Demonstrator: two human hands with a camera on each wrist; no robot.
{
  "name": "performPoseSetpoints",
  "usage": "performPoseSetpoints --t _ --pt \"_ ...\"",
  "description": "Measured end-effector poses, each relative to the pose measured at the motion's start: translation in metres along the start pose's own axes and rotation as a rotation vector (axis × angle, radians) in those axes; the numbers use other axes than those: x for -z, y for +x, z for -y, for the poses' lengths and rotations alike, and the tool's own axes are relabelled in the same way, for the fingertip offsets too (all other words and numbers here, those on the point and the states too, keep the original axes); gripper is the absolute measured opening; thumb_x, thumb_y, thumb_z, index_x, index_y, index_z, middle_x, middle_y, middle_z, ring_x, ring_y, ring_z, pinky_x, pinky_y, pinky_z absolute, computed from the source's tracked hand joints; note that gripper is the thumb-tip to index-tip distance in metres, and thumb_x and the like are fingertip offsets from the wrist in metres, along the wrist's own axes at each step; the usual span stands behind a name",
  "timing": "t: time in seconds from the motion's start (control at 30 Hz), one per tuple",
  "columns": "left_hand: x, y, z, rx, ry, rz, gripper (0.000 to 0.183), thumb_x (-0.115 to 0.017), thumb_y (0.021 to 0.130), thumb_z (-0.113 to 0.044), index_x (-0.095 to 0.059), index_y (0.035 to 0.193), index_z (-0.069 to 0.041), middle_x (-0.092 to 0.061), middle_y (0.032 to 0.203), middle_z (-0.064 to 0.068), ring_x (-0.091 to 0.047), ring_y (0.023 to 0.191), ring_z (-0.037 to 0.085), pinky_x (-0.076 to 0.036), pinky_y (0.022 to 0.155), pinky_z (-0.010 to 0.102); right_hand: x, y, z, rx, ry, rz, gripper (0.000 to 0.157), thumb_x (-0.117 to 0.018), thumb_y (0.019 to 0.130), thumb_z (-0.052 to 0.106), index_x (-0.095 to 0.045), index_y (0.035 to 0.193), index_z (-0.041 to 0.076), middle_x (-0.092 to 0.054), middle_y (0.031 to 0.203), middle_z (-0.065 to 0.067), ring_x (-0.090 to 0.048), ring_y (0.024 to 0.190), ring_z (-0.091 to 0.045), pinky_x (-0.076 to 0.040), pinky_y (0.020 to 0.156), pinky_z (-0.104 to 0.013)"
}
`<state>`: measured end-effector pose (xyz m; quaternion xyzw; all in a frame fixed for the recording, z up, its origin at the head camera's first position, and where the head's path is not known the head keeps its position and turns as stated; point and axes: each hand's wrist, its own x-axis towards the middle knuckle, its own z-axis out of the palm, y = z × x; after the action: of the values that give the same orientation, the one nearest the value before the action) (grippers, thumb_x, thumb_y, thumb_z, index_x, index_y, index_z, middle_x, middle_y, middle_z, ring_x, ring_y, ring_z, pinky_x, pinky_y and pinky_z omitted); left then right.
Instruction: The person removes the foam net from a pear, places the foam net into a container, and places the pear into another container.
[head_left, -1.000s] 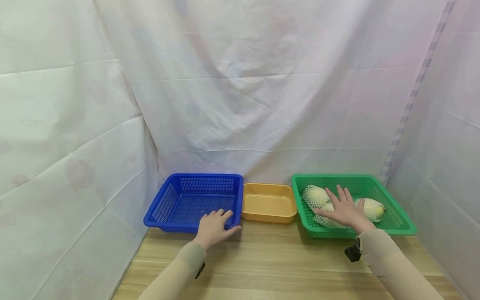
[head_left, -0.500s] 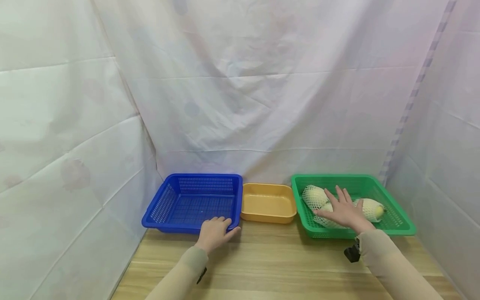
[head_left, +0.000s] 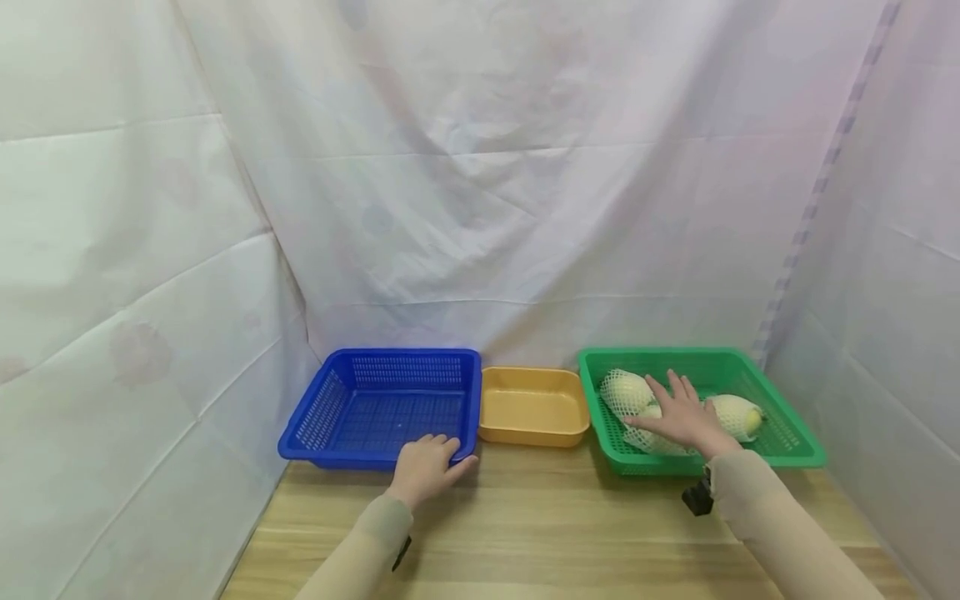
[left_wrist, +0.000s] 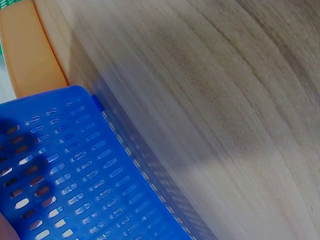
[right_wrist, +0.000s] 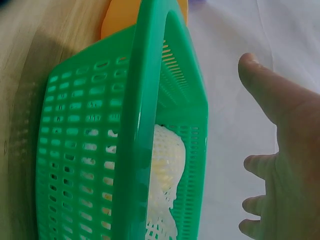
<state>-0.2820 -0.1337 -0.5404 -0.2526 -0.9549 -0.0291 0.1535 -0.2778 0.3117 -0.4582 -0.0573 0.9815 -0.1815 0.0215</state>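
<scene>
Green rectangular plastic basket point(head_left: 708, 365), blue plastic basket point(head_left: 405, 411) to its left
Left hand point(head_left: 423, 470) at the blue basket's rim, grip unclear; right hand point(head_left: 686, 419), fingers spread, above the green basket's pale rounded fruits point(head_left: 626, 392) in foam netting, likely bruisable, best cupped mid-body

The tabletop point(head_left: 540, 533) is pale wood with darker grain running from side to side. Three containers stand directly on it in a row along its far part: a blue basket point(head_left: 397, 417) at the left, a yellow tray point(head_left: 534, 412) in the middle and a green basket point(head_left: 720, 375) at the right. All are upright. The tray is the smallest, its front set back from the baskets' fronts. It sits close between them; whether the walls touch is unclear. Shadows fall on the wood before both baskets.
</scene>
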Motion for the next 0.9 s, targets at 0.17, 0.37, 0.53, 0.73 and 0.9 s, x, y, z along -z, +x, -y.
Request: performPoseSetpoints --t 0.17,0.37,0.53,0.73,0.9 --pt "0.002 0.002 0.0 0.01 -0.009 0.009 0.044 -0.051 0.091 -0.061 -0.067 0.09 -0.02 -0.064 0.08 -0.002 -0.055 0.064 0.017 -0.041 0.05 0.03 -0.003 0.007 -0.013 -0.01 0.001 0.005 0.108 -0.057 0.08 0.072 -0.018 0.154 0.005 0.001 0.153 -0.037 0.002 0.136 -0.058 -0.002 0.094 -0.079" --pt "0.002 0.002 0.0 0.015 0.003 0.015 0.047 -0.05 0.091 -0.062 -0.067 0.091 -0.019 -0.064 0.082 -0.001 -0.056 0.065 0.017 -0.042 0.05 0.031 -0.004 0.01 -0.019 -0.02 0.004 0.019 0.105 -0.058 0.081 0.07 -0.018 0.154 0.005 -0.001 0.152 -0.037 -0.001 0.136 -0.058 -0.004 0.094 -0.079" --pt "0.001 0.002 0.0 0.02 0.001 0.024 0.047 -0.049 0.091 -0.063 -0.067 0.092 -0.019 -0.065 0.083 -0.001 -0.056 0.066 0.017 -0.043 0.051 0.031 0.0 0.008 -0.016 -0.037 0.009 0.044 0.104 -0.06 0.082 0.067 -0.021 0.152 0.001 -0.006 0.15 -0.04 -0.005 0.134 -0.061 -0.01 0.092 -0.08" --pt "0.001 0.002 0.0 0.031 -0.001 0.017 0.049 -0.049 0.091 -0.064 -0.068 0.095 -0.019 -0.066 0.086 -0.001 -0.058 0.07 0.018 -0.045 0.053 0.033 0.001 0.013 -0.021 -0.059 -0.003 0.087 0.103 -0.058 0.084 0.066 -0.021 0.151 -0.002 -0.009 0.148 -0.043 -0.01 0.132 -0.062 -0.014 0.092 -0.08" --pt "-0.003 0.0 0.001 0.022 0.002 0.012 0.051 -0.046 0.091 -0.067 -0.067 0.092 -0.02 -0.064 0.083 -0.002 -0.057 0.067 0.017 -0.043 0.051 0.032 0.002 0.015 -0.027 -0.073 0.019 0.139 0.099 -0.058 0.087 0.062 -0.023 0.148 -0.007 -0.012 0.145 -0.045 -0.014 0.13 -0.063 -0.02 0.092 -0.077"
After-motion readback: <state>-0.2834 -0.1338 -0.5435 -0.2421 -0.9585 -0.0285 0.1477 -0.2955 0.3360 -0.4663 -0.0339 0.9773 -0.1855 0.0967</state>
